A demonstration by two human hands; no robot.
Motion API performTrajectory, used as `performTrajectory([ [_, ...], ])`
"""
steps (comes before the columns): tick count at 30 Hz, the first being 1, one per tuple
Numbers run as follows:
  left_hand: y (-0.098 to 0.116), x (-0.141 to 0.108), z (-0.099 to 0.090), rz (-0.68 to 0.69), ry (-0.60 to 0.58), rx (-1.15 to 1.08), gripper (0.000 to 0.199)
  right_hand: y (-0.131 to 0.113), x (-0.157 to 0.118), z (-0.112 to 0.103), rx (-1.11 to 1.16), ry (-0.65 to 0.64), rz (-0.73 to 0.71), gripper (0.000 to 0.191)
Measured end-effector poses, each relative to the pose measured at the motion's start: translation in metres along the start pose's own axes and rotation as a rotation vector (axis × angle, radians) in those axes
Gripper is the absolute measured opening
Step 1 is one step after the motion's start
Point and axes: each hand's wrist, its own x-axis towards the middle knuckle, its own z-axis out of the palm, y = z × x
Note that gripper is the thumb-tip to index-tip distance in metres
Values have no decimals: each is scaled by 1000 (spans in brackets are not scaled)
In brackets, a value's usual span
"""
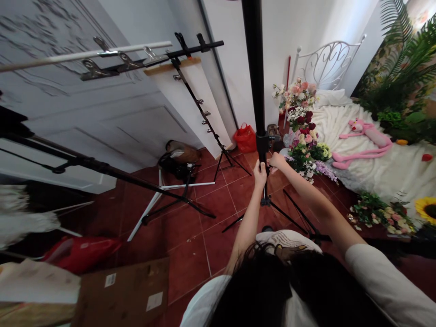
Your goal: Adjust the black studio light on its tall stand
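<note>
A tall black light stand (255,59) rises upright in front of me, its tripod legs (282,214) spread on the floor. My left hand (260,175) is wrapped round its pole below a black collar (262,141). On the right side of the pole, my right hand (277,161) is closed, fingers pinched at what looks like a lower locking knob, mostly covered by the fingers. Another knob (273,138) sticks out from the collar just above my hands.
Other stands with metal clips (127,61) reach across the left. A red bag (245,137) sits by the wall. Artificial flowers (303,122) edge a white-covered bed (323,120) holding a pink plush toy (369,134). A cardboard box (126,290) lies lower left on red tiles (190,254).
</note>
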Motion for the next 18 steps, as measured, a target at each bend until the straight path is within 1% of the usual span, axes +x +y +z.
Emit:
performTrajectory([
  [3,1,0,0,-16,-6,1,57,10,-17,9,59,131,-3,28],
  [5,3,-1,1,-7,-5,4,57,18,-28,16,128,196,-57,26],
  [9,8,-1,2,11,-21,10,58,32,-42,30,258,235,-165,30],
  [13,11,-2,2,6,-15,29,60,39,-46,41,359,242,-181,35],
  [18,11,-4,3,-2,-2,36,58,40,-48,57,555,342,-192,35],
])
